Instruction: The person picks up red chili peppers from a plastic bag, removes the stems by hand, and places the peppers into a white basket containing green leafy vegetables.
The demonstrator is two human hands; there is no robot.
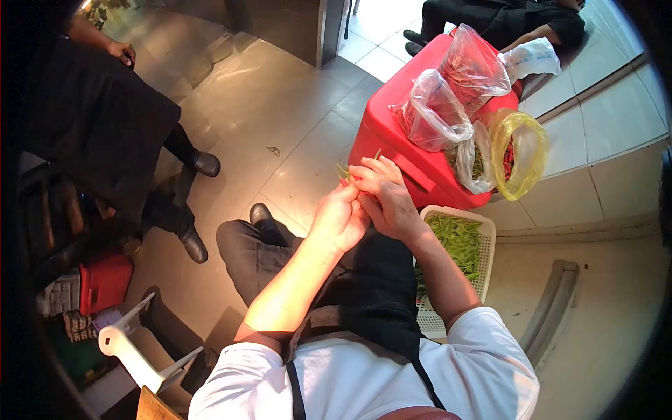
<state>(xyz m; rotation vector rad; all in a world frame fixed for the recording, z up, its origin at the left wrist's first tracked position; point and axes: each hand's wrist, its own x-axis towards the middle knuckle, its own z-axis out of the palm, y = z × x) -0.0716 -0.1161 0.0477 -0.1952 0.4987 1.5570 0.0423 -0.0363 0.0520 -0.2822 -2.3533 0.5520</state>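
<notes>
My left hand point(339, 218) and my right hand point(389, 199) meet in front of my lap, fingers pinched together. Small green and red chillies point(344, 173) poke out from between the fingers of my left hand. A thin pale stem point(378, 154) stands up at my right fingertips. Below my right forearm, a white perforated basket point(488, 241) holds many green chillies point(455, 245). Beyond my hands stands a red cooler box point(392, 115), bearing clear bags point(437, 115) of red chillies and a yellow bag point(539, 150).
A person in a black apron point(91, 119) sits at the left, feet on the tiled floor. Another person in black point(483, 15) is at the top right. A white plastic stool point(136, 353) and a red container point(105, 283) are at the lower left.
</notes>
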